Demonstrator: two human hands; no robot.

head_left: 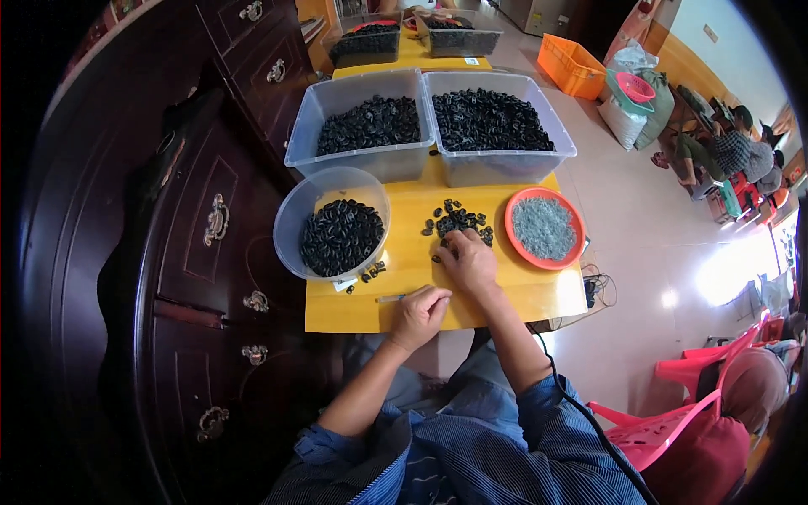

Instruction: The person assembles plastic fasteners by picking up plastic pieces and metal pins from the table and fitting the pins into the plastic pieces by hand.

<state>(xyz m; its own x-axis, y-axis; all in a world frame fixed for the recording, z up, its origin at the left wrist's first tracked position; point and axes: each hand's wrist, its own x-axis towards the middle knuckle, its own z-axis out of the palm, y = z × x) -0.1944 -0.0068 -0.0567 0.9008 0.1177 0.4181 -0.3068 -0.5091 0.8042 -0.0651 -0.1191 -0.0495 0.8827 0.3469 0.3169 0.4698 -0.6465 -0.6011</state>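
Note:
My left hand (418, 318) is closed round a thin pen-like tool (390, 299), whose greyish end points left just above the yellow table (353, 316). To its upper right, my right hand (471, 263) has its fingers curled down at the near edge of a loose pile of small black oval pieces (455, 219). Whatever its fingertips pinch is hidden among the black pieces. Right of that hand, a round orange-red tray (510, 238) is filled with small clear pieces. A round translucent tub (289, 198) of black oval pieces stands to the left.
Two large clear bins (362, 160) (505, 168) of black pieces stand side by side behind the pile. A few black bits (371, 272) lie by the tub. Dark wooden drawers (189, 227) rise at left. An orange crate (571, 66), pink chairs (665, 429) and seated people are at right.

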